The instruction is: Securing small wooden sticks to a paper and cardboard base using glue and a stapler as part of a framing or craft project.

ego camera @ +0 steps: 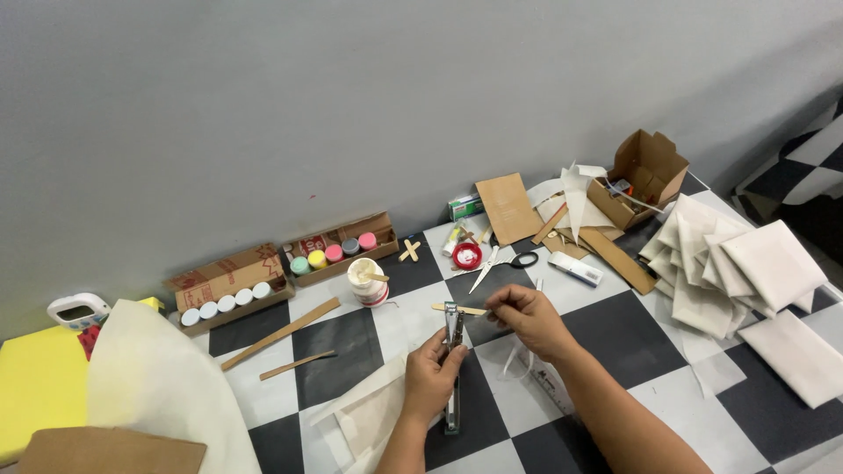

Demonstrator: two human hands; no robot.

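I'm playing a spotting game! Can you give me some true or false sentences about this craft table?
1. The left hand holds a stapler. True.
2. The right hand holds a paintbrush. False: its fingers pinch a wooden stick.
3. The scissors lie closed. False: their blades are open.
4. Paint pots sit in a cardboard box. True.
5. The floor is striped. False: it is black-and-white checked.
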